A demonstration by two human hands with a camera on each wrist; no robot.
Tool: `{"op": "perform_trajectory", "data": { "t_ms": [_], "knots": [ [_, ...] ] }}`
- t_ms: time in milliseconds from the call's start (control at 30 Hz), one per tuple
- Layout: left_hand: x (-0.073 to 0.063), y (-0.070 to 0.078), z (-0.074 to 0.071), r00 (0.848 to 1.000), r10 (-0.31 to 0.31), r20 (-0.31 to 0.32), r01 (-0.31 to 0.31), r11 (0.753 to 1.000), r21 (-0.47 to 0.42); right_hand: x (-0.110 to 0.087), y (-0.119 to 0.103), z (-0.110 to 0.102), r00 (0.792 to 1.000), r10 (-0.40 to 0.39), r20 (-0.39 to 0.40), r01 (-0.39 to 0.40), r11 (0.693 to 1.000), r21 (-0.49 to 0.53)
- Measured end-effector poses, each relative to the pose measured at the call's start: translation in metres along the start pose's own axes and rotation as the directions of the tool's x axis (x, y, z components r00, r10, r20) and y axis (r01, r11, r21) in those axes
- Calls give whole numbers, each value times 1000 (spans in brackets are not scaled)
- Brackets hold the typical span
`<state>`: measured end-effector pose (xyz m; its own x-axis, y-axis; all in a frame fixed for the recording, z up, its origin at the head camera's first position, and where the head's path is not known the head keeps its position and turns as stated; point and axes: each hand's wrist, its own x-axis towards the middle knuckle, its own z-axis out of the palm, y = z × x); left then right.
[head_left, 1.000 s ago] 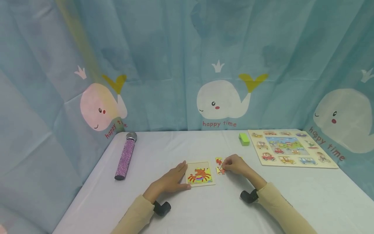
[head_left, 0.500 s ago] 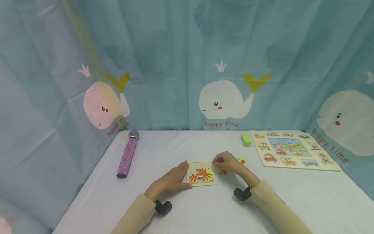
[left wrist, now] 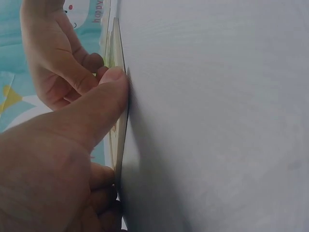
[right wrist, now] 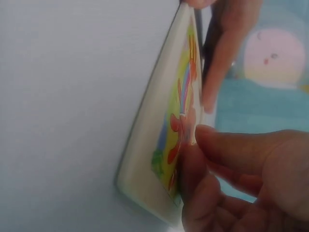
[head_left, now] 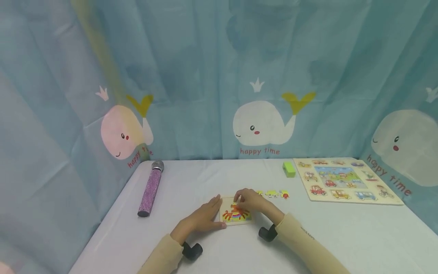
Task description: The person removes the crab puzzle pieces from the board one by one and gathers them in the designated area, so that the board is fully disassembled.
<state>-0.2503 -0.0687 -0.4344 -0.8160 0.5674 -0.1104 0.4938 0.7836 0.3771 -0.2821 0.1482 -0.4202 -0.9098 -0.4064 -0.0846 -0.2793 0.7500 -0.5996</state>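
Note:
A small square wooden puzzle tray [head_left: 222,219] lies on the table, partly filled with a red crab and rainbow picture [head_left: 236,216]. My left hand [head_left: 203,216] rests at its left side, fingers stretched along the edge and thumb [left wrist: 104,99] against the near corner. My right hand [head_left: 251,200] is over the tray's upper right part and pinches a small puzzle piece [head_left: 234,203], mostly covered by the fingers. In the right wrist view, the thumb and fingertips [right wrist: 205,135] come right down at the picture. Several loose yellow and red pieces [head_left: 272,193] lie in a row beyond the right hand.
A purple glittery microphone [head_left: 150,192] lies at the left. A green block [head_left: 289,169] stands toward the back, beside a large wooden vehicle puzzle board [head_left: 309,193] at the right. A blue whale-print curtain [head_left: 191,114] hangs behind the white table [head_left: 191,182].
My right hand has moved left from the loose pieces to over the tray, carrying a piece. The left hand stays at the tray's edge. The head view has tilted slightly.

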Motion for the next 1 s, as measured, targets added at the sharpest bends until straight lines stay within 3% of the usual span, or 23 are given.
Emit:
{"op": "perform_trajectory", "data": {
  "t_ms": [267, 567, 1000],
  "knots": [
    [-2, 0, 4, 1000, 27, -13, -27, 999, 40, -3, -1, 7, 999, -48, -20, 46, 995, -85],
    [-2, 0, 5, 1000, 14, -8, -14, 999, 36, -7, 0, 9, 997, -73, -24, 71, 994, -88],
    [0, 1, 0, 1000, 0, 4, 0, 998, 58, -5, 6, 0, 983, -167, -71, 171, 984, 43]
  ]
}}
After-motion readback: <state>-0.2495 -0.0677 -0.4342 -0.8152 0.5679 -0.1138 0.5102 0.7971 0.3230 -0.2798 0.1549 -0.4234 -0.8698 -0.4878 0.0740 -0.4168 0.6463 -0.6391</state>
